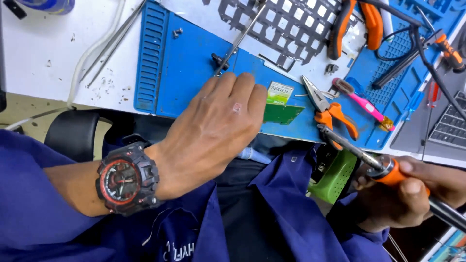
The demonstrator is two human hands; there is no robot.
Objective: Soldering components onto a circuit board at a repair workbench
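One view, looking down at a white desk [43, 48] with a blue work mat [189, 73] on it.

Hands: two. The left hand [213, 126] lies palm down on the mat's near edge, fingers [242, 90] flat and together, holding nothing; a black-and-red wristwatch [125, 178] sits on its wrist. The right hand [412, 194] is closed around the orange grip of a soldering iron [383, 167], below the desk edge; the iron's metal shaft points up toward the mat.

Circuit board [284, 113]: one, green, at the mat's near edge, touching the left fingertips and partly covered by them. One small rectangular label [280, 93], green and white, lies just above it.

Pliers: two pairs, both orange-handled. One [330, 111] lies just right of the board; the other [354, 22] is at the top, cut off by the frame.

One grey perforated metal plate [286, 24], cut off at the top. One pink-handled brush [364, 104]. Tweezers [111, 41] on the bare desk, left. A small black screw-like part [219, 60] near the left fingertips; its kind is hard to make out.

A keyboard [451, 126] is cut off at the right edge. A green object [337, 177] below the desk is partly hidden.
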